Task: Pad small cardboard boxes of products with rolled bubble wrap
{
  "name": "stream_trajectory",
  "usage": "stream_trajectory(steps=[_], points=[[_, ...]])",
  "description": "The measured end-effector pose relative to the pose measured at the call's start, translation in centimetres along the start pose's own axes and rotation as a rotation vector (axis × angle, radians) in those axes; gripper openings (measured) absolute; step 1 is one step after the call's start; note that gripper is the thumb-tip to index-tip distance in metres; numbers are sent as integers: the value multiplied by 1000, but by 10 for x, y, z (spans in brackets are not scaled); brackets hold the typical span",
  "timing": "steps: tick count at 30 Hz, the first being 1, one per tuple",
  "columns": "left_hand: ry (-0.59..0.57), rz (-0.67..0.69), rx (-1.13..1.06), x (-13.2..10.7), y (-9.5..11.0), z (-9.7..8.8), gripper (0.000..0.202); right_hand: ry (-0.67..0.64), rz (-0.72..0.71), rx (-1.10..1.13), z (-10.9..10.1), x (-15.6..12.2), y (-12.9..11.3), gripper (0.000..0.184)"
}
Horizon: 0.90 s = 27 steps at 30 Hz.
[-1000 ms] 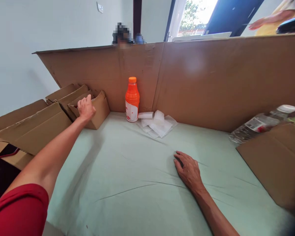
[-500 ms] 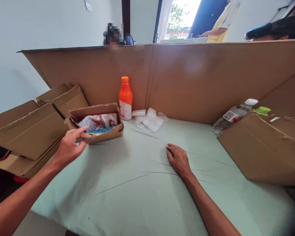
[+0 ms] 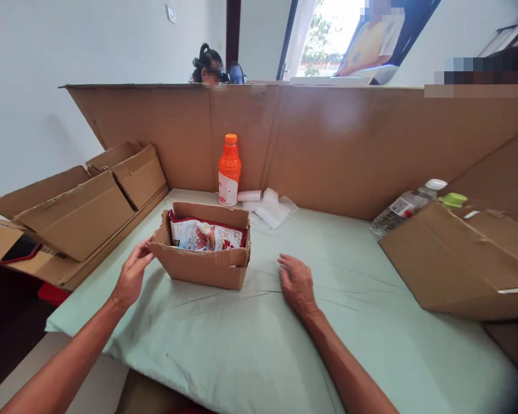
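A small open-topped cardboard box sits on the green cloth in front of me. Inside it are packets, the front one white and dark red with a butterfly print. My left hand is at the box's left end, fingers and thumb closed on its edge; the fingertips are partly hidden behind the cardboard. Palm down on the cloth, my right hand lies to the right of the box, apart from it, fingers loosely stretched and holding nothing.
An orange bottle and bubble wrap stand behind the box, before a tall cardboard wall. Larger cardboard boxes flank the left and right. A clear bottle leans at the right one. People are beyond the wall.
The small box has moved right and nearer to me and has turned, with my left hand now at its left end. My right hand remains on the cloth. The view has shifted slightly.
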State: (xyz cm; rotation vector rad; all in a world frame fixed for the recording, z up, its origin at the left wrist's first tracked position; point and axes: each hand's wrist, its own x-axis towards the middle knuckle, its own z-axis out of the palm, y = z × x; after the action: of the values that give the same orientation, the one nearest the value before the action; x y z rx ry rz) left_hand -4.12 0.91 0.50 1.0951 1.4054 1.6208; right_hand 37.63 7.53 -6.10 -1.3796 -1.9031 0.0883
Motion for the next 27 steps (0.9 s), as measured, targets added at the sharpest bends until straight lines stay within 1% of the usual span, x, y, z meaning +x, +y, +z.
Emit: stream_trajectory(steps=[2,4,6,8,11,12,14,17,19,20,22,25,27], points=[[34,-113,-191,4,-10,24,54,-80,-37,87,10,-9,-31,31],[97,-142,-293,3,-16,48,51,-149,-48,175,17,-14,-57,36],[138,-118,-317,0,-19,68,48,-181,-20,252,18,-14,-73,38],[132,-107,-313,-2,-23,82,46,-180,50,308,14,-13,-76,36],[110,-110,-275,-5,-32,98,44,-174,155,331,1,-9,-61,31],[99,-102,-239,-7,-37,103,44,-183,160,316,-4,-7,-53,30],[85,-80,-151,-10,-46,109,43,-199,121,248,-14,0,-35,29],[77,-67,-62,-16,-58,112,35,-187,73,146,-26,24,-10,30],[65,-66,-39,-19,-64,110,29,-165,77,104,-27,52,5,32],[58,-67,-30,-19,-67,109,27,-156,74,82,-25,68,13,33],[51,-69,-12,-20,-73,105,25,-141,58,36,-14,106,26,34],[63,-70,37,-19,-80,101,28,-145,32,-78,16,163,40,36],[66,-65,55,-19,-84,101,31,-156,26,-126,37,193,46,37]])
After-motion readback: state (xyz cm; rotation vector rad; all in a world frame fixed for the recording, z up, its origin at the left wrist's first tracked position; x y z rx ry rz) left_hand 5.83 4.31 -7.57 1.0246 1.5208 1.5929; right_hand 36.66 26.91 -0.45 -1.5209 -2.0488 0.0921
